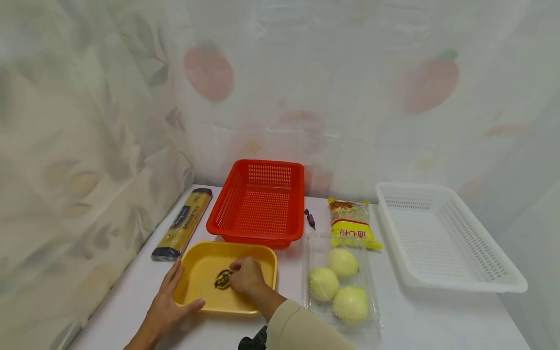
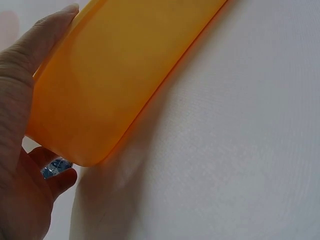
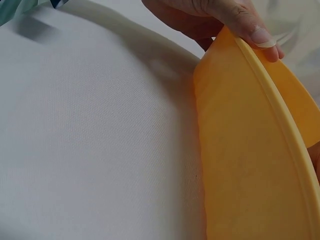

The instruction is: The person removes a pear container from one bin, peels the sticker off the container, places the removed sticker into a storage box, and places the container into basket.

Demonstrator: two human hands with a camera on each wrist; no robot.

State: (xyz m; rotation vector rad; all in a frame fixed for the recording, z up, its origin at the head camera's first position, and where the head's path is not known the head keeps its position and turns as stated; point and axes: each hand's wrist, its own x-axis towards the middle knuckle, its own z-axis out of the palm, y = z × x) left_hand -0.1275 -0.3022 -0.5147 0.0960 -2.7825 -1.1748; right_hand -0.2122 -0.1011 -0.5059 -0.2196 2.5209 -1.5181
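Note:
A shallow yellow tray (image 1: 199,265) lies on the white table near the front left. My left hand (image 1: 187,288) grips its near-left corner, with the thumb over the rim and the fingers along the left side. The left wrist view shows that hand (image 2: 22,105) against the tray's underside (image 2: 115,75). In the right wrist view a thumb (image 3: 250,27) presses on the tray's rim (image 3: 280,125). Inside the tray my right hand (image 1: 234,272) pinches a small dark and yellow wrapped candy (image 1: 222,279) close to the tray floor.
Behind the tray stands a red basket (image 1: 260,201), with a spaghetti packet (image 1: 183,223) to its left. A purple candy (image 1: 309,218), a yellow noodle packet (image 1: 352,223) and a clear box of three pale fruits (image 1: 341,282) lie to the right. At the far right sits a white basket (image 1: 442,238).

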